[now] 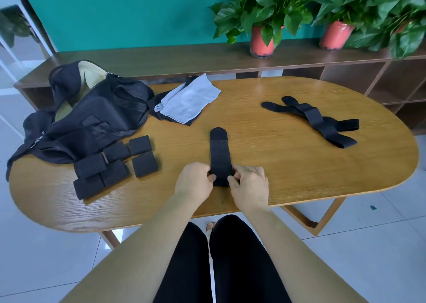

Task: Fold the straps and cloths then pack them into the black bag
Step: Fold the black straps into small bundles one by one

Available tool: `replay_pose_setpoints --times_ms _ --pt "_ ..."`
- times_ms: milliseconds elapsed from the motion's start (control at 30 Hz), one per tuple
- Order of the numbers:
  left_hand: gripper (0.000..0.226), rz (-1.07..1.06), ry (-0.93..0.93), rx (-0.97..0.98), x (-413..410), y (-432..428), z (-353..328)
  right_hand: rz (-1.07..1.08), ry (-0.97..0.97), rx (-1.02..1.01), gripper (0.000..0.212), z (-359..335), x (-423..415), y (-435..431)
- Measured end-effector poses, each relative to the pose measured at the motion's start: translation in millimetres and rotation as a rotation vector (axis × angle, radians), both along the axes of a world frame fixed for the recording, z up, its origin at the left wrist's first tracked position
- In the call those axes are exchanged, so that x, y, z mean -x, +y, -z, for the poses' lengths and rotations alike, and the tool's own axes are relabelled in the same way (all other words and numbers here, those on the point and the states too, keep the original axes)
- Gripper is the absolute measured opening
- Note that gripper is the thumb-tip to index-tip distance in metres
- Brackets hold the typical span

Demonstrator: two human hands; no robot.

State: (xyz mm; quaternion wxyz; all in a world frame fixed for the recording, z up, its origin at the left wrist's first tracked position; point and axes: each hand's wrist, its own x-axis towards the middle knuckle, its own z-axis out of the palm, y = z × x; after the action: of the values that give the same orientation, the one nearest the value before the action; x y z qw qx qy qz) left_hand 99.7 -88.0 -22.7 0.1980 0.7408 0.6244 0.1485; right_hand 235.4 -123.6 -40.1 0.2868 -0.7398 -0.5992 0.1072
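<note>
Our left hand (194,179) and right hand (250,185) are close together at the near end of one strap (220,155). Each pinches a side edge btw thumb and curled fingers, L on the left edge, R on the right.

The strap is a flat black band. Its near part has a dotted, perforated texture, and the far end is a smooth rounded tab. Its long axis runs straight away from us, tab pointing to the far side. It lies flat on the table (276,164), an oval wood top w/ clear grain, near the middle of the front edge.

At the table's left end the black bag (92,118) slumps open, soft fabric w/ pale lining showing. Just in front of it sit the folded straps (113,166), squarish perforated bundles, some touching. Right of the bag a grey cloth (190,101), loosely folded, rests on a dark cloth (161,109). Well to the right, the loose straps (315,120) overlap, long axes running diagonally from far-left to near-right.
</note>
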Motion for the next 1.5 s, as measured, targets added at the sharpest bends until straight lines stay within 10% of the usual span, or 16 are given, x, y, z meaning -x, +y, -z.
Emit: replay_pose_setpoints --times_ms 200,600,900,1500 --pt "0.039 0.201 0.211 -0.346 1.5 -6.9 2.7 0.003 0.027 0.004 0.036 -2.2 -0.1 -1.1" --pt "0.046 0.406 0.178 -0.19 18.2 -16.9 -4.0 -0.346 -0.131 0.085 0.064 0.3 -20.3 -25.3" --pt "0.019 0.154 -0.227 -0.108 12.1 -32.8 0.7 -0.153 0.216 -0.031 0.014 -3.1 -17.2 -25.9" --pt "0.044 -0.159 -0.279 -0.132 -6.8 -24.7 6.1 0.08 0.014 0.007 0.023 -9.9 6.9 -8.0"
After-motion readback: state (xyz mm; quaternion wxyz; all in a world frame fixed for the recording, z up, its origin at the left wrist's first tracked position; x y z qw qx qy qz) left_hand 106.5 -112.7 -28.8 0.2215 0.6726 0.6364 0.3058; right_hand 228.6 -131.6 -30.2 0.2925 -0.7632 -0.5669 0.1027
